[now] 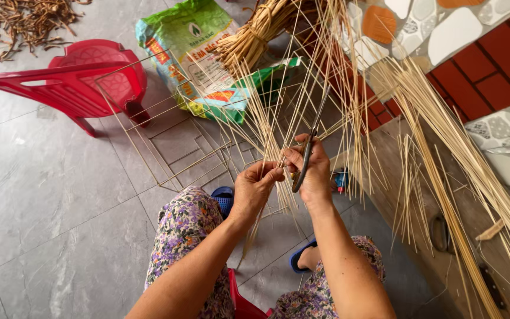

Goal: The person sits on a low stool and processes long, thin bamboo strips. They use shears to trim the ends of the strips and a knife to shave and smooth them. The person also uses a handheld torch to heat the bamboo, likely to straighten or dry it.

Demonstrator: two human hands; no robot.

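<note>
The left hand (254, 188) is pinching thin canes (278, 127); the right hand (312, 171) is gripping scissors (309, 145); the blades, pointing up among the canes, could be snagging one.

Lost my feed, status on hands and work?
Left hand pinching thin cane strands. Right hand gripping scissors, also on strands. Loose strands fan across the wire frame; nothing blocking.

Under you, the grey tiled floor (48, 195) carries a red plastic chair (72, 82), a printed sack (199, 53) and dried scraps (25, 20).
</note>
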